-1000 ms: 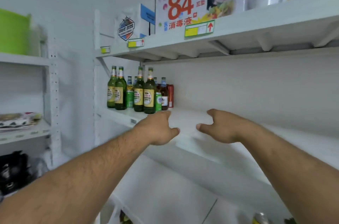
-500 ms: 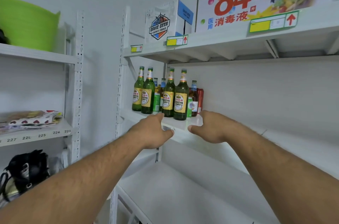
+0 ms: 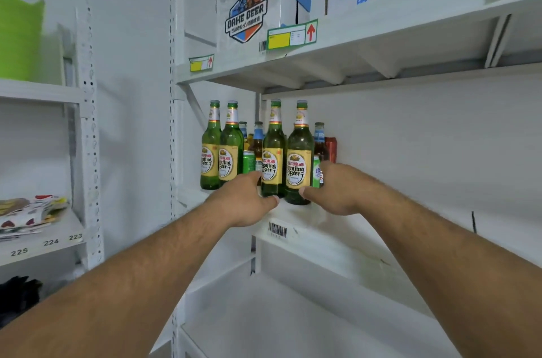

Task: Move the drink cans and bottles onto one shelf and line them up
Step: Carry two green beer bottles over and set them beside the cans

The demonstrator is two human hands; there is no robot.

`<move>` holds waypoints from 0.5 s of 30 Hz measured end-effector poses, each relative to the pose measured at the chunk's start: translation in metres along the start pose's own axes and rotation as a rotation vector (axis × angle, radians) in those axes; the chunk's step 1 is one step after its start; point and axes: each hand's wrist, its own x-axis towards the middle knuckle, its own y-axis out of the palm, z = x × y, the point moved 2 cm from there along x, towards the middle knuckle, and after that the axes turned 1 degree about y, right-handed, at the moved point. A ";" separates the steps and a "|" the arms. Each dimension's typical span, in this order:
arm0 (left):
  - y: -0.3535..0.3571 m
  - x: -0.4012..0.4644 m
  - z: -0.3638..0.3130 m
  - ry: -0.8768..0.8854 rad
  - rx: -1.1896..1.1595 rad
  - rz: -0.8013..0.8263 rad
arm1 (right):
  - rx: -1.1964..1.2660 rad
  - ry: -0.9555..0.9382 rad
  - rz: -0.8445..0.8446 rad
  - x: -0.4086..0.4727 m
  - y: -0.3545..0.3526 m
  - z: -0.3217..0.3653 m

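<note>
Both hands reach the shelf (image 3: 308, 219), left hand (image 3: 245, 203) and right hand (image 3: 334, 190) half-open, gripping nothing, flanking two front green bottles (image 3: 289, 164), seemingly to straighten them.

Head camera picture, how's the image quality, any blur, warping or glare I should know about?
Head view: lighting is soft and even, with faint shadows under the upper shelf. Wide-angle warping bends the shelf edges and stretches both forearms. The green tub at the left edge is smeared; the front beer bottles read sharply, with slight sheen on the glass. The left hand and right hand are reasonably sharp.
</note>
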 end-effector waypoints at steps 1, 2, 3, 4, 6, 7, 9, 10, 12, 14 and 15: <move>-0.001 0.009 0.005 0.017 -0.016 -0.001 | -0.005 0.009 -0.007 0.007 0.003 0.000; 0.000 0.018 0.010 0.034 -0.032 -0.002 | -0.004 0.019 -0.017 0.014 0.005 0.001; 0.000 0.028 0.015 0.048 -0.053 -0.003 | 0.005 0.030 -0.034 0.022 0.008 0.001; 0.002 0.039 0.021 0.056 -0.079 0.000 | 0.027 0.047 -0.055 0.028 0.009 0.001; 0.006 0.061 0.033 0.064 -0.148 0.010 | 0.078 0.114 -0.100 0.042 0.014 0.003; 0.008 0.072 0.038 0.067 -0.194 0.012 | 0.102 0.151 -0.130 0.050 0.016 0.002; 0.014 0.096 0.050 0.065 -0.306 0.021 | 0.159 0.225 -0.187 0.066 0.020 0.003; 0.017 0.108 0.055 0.062 -0.360 0.028 | 0.197 0.263 -0.214 0.072 0.021 0.004; 0.023 0.130 0.064 0.048 -0.459 0.035 | 0.278 0.317 -0.266 0.085 0.025 0.007; 0.030 0.151 0.073 0.044 -0.548 0.028 | 0.370 0.345 -0.331 0.098 0.029 0.007; 0.035 0.161 0.077 0.050 -0.589 0.024 | 0.426 0.363 -0.356 0.105 0.032 0.007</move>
